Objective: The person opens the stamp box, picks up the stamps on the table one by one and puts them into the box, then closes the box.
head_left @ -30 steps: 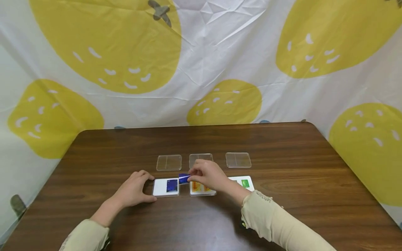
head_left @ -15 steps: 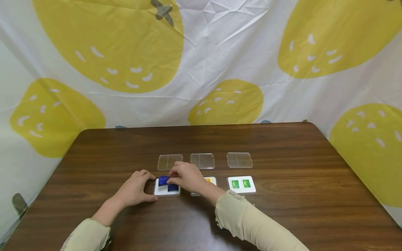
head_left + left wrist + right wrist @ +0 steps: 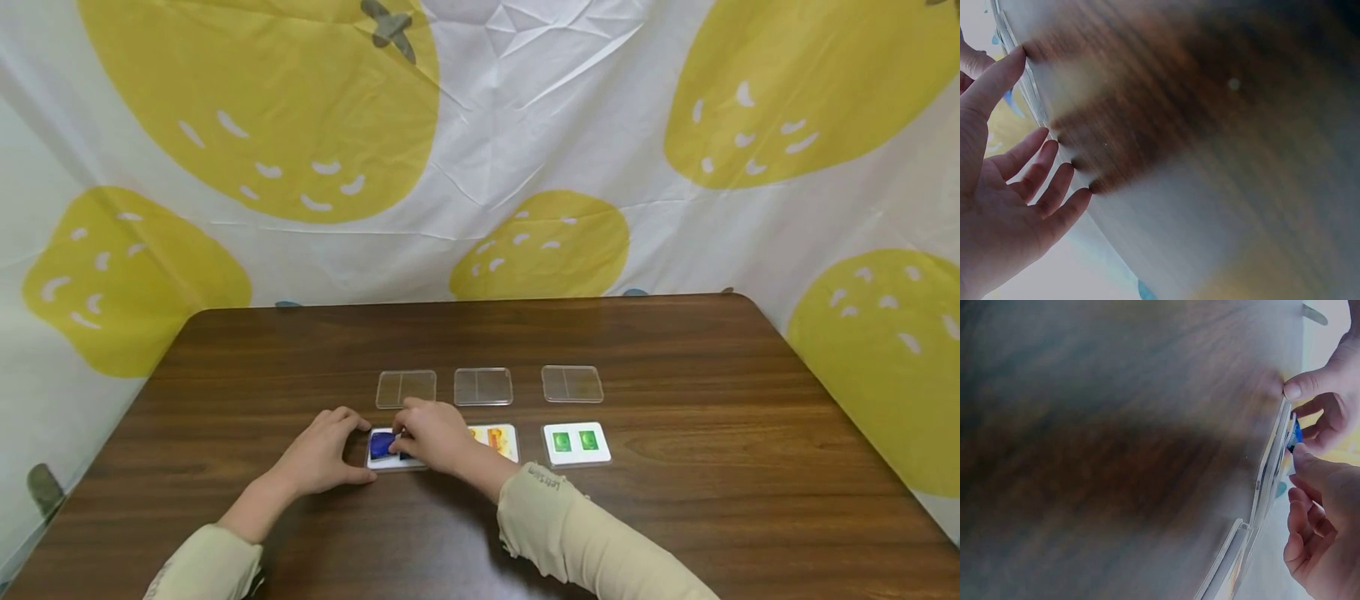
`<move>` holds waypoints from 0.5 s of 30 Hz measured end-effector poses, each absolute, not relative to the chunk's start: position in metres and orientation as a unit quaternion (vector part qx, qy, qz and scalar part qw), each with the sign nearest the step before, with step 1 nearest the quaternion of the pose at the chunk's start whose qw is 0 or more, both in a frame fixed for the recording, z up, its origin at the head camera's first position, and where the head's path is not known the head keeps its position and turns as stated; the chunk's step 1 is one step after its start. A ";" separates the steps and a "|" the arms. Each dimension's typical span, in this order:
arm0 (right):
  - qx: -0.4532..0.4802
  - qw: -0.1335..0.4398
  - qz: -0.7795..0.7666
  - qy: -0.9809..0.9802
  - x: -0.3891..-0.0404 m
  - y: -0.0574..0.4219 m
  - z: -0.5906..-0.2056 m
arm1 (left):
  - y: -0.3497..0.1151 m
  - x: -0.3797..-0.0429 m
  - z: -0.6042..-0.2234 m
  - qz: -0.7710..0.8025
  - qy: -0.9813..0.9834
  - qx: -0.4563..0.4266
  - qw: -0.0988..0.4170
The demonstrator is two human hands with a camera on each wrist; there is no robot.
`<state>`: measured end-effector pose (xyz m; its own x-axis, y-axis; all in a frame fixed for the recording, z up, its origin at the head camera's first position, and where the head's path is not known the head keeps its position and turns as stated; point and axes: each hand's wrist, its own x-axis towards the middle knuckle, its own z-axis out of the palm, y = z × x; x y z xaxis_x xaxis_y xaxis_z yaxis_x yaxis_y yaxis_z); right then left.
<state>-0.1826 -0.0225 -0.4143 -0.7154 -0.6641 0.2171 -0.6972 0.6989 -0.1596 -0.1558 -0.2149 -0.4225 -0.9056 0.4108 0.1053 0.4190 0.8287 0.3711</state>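
Observation:
In the head view my left hand (image 3: 321,454) touches the left corners of a shallow case (image 3: 375,467) with a white inside, thumb at the near corner and index finger at the far one. In the left wrist view its fingers spread out with the tips down at the table. My right hand (image 3: 437,437) pinches a small shiny blue square piece (image 3: 381,445) between thumb and finger, over the left half of the case. A second dark-blue square in the right half is mostly hidden behind the right fingers. The right wrist view shows the blue piece (image 3: 1298,432) close over the case.
A middle case (image 3: 512,454) bears orange-yellow squares, partly covered by the right hand. Another case (image 3: 577,458) to its right shows two green squares. Behind them lie three clear plastic lids (image 3: 483,386) in a row on the brown wooden table (image 3: 675,375). A fruit-patterned cloth hangs behind.
My right hand has carried the blue piece leftward from over the gap between the cases, then lowered it onto the left half of the left case. The left hand stays put.

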 end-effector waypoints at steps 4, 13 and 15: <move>0.367 0.074 0.105 -0.921 -0.182 -0.022 -0.415 | -0.215 -0.156 -0.423 -0.196 -0.956 -0.217 0.012; 0.359 0.068 0.094 -0.926 -0.181 -0.023 -0.417 | -0.216 -0.156 -0.424 -0.198 -0.955 -0.220 0.015; 0.361 0.066 0.093 -0.926 -0.181 -0.023 -0.416 | -0.216 -0.156 -0.424 -0.199 -0.955 -0.220 0.015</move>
<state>-0.1809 -0.0226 -0.4159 -0.7310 -0.6558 0.1885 -0.6802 0.7225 -0.1240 -0.1564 -0.2156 -0.4237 -0.9030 0.4138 0.1159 0.4256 0.8241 0.3739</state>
